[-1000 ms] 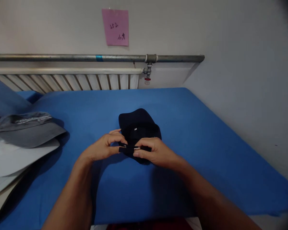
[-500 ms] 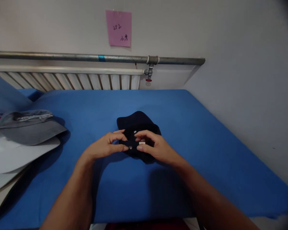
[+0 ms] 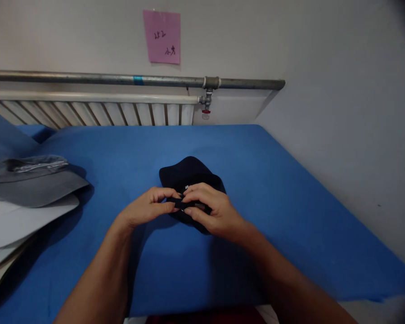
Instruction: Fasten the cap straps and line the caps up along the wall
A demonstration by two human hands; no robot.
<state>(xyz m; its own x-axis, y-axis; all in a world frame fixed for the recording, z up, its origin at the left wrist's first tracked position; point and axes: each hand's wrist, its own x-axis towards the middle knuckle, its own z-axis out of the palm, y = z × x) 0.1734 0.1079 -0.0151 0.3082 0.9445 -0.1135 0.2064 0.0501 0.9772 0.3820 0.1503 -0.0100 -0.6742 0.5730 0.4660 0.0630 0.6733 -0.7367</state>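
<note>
A dark navy baseball cap (image 3: 189, 171) lies on the blue-covered table, its brim pointing away from me and its opening toward me. My left hand (image 3: 151, 207) pinches the cap's back strap from the left between thumb and fingers. From the right, my right hand (image 3: 212, 209) is closed on the same strap, thumb below and fingers above. The fingertips of both hands nearly meet at the strap's middle. A small metal buckle piece shows under my right fingers, and a little white label is visible inside the cap. Much of the strap is hidden by my fingers.
A stack of caps, with a grey cap (image 3: 37, 180) on top of white ones (image 3: 30, 220), stands at the left edge. Behind the blue table cover (image 3: 290, 216) are a white radiator (image 3: 104, 112) and a metal pipe (image 3: 101, 78). A pink note (image 3: 162, 36) hangs on the wall.
My right hand has moved left along the strap, its fingers closing toward my left fingertips. The metal piece between the hands is now mostly covered. The view has shifted slightly.
</note>
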